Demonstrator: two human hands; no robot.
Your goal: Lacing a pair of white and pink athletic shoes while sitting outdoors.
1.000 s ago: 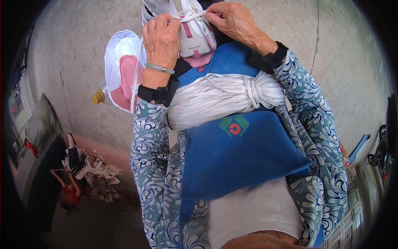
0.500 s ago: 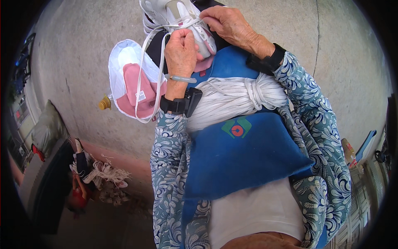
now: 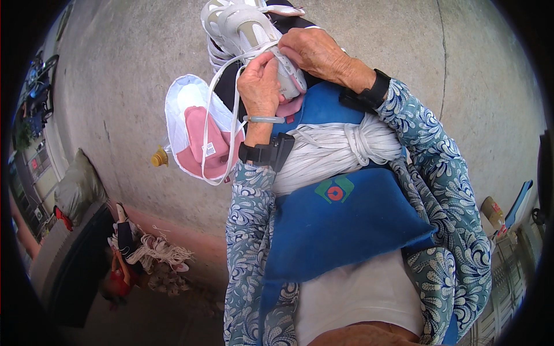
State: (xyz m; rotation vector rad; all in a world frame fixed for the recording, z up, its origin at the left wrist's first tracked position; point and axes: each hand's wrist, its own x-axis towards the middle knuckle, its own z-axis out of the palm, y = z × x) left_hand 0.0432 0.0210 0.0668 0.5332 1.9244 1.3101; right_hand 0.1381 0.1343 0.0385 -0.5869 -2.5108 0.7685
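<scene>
Your left hand [image 3: 259, 81] pinches the lace [image 3: 222, 115]; your right hand [image 3: 314, 52] grips the shoe [image 3: 248, 29] between them. Lacing looks partly done, with loose lace hanging below your left hand.

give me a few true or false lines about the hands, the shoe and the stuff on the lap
1. Both hands are on the white shoe. True: the left hand and the right hand both touch it.
2. The left hand pinches a white lace. True.
3. The bundle of white laces lies on a red cloth. False: it rests on a blue cloth.
4. The pink insole sits inside a black shoe. False: it lies in a white piece with a white rim.
5. The right wrist is bare. False: it wears a black band.
</scene>
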